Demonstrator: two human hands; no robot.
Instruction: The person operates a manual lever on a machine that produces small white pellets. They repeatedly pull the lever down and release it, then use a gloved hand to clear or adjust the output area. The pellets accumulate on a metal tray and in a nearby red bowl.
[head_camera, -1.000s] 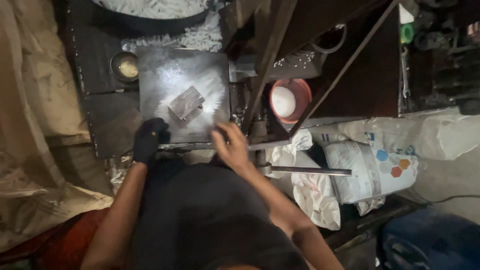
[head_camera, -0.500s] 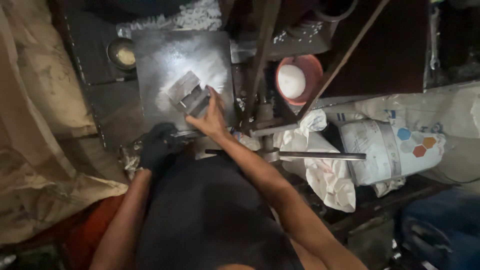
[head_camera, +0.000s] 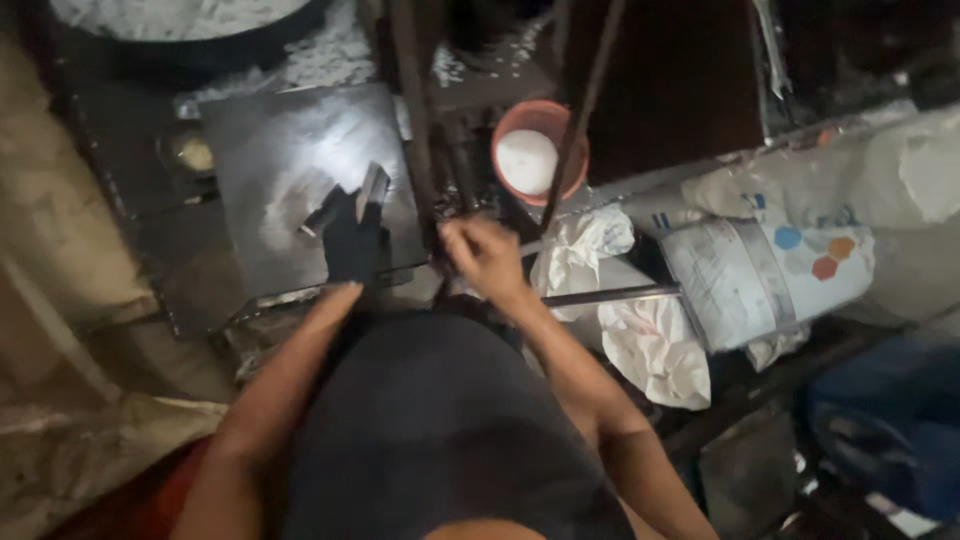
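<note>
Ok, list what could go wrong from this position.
The gloved left hand holds a metal piece on the dark plate close to the upright bars; fingers could get pinched there. The bare right hand grips by the bars without a glove, so a slip might scrape it. The orange bowl of white powder sits close enough to be knocked.

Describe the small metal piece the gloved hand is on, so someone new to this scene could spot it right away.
Start at the dark metal plate at upper left, dusted with white powder. Near its right edge the left hand, in a black glove, rests on a small grey metal block. It is the only loose piece on the plate, angular and shiny, unlike the round orange bowl of white powder to the right.
</note>
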